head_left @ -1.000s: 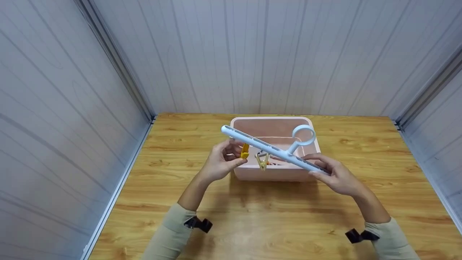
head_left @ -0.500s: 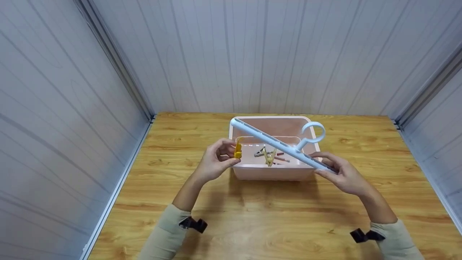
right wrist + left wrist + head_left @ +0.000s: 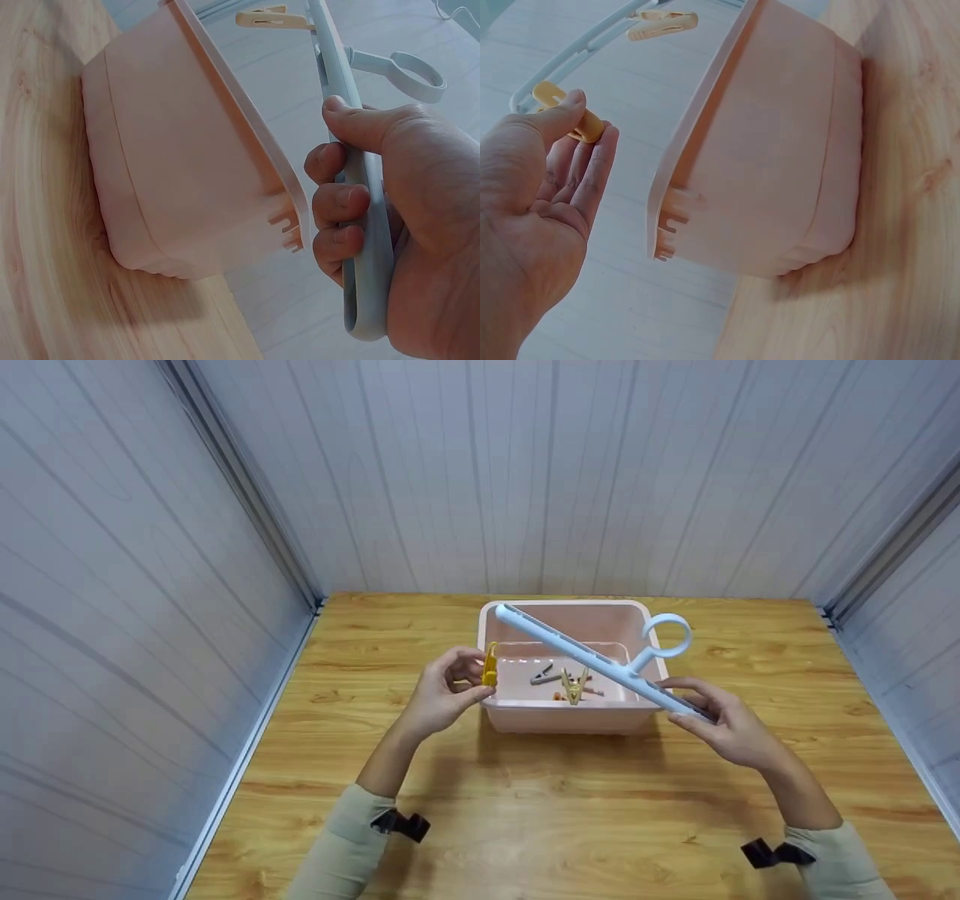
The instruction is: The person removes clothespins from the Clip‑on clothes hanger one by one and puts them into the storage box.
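Your right hand (image 3: 731, 724) has its fingers curled round the near end of a pale blue plastic hanger bar (image 3: 592, 664), a long, smooth, slotted rod with a round ring loop (image 3: 666, 636) branching off its far side; the bar slants up and away to the left, held in the air over the bin. One cream clothespin (image 3: 575, 687) hangs clipped to the bar around its middle, dangling above the bin's inside. Your left hand (image 3: 442, 697) pinches a small yellow plastic clothespin (image 3: 490, 666) between thumb and fingertips, just beside the bin's left rim. The bin (image 3: 562, 718) is a matte pink plastic tub, rectangular with rounded corners and a flared lip, standing on the glossy wood-grain table (image 3: 525, 825). In it lie a few more pegs (image 3: 546, 676), one grey and what looks like an orange or red one, though they are too small to tell apart surely.
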